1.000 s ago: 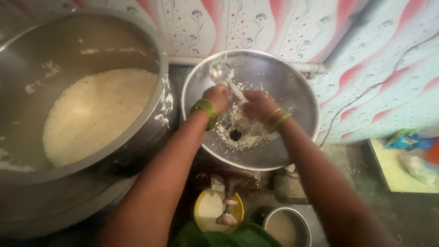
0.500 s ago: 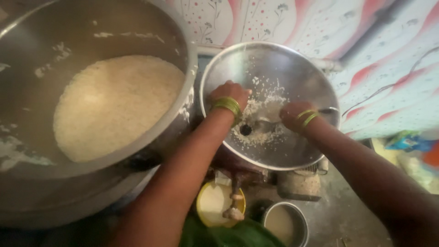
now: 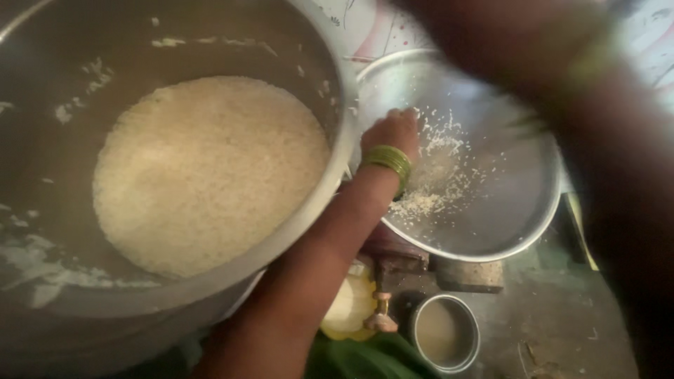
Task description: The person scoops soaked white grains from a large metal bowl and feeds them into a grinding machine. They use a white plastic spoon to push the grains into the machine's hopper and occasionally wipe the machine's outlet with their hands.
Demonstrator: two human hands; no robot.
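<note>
We see the white scrapings [image 3: 439, 179] spread over the inner face of the tilted steel bowl [image 3: 519, 224] at right of centre, thickest in a band that runs from the upper middle of the bowl down toward its lower left rim. Our left hand [image 3: 394, 133] lies directly on that band, at its upper left end, so the bulk of the scrapings sits just right of and below the knuckles; the fingers are curled down into the bowl and hidden by the back of the hand, and we cannot tell whether they are together or pinched on anything. A stack of green bangles [image 3: 387, 160] rings the wrist, which crosses the gap between the bowl and the big pot [image 3: 330, 189]. Our right arm [image 3: 562, 77] sweeps across the upper right of the frame as a dark blur very near the lens; its hand cannot be made out, so the left hand is the only one we can place at the scrapings. The pot fills the left half, holding a mound of white grated stuff [image 3: 210, 168], its rim nearly touching the bowl's. Below the bowl stand a dark scraper mount [image 3: 393, 256], a yellowish piece [image 3: 349, 309], a small steel cup [image 3: 444, 333] and green cloth [image 3: 365, 358].
</note>
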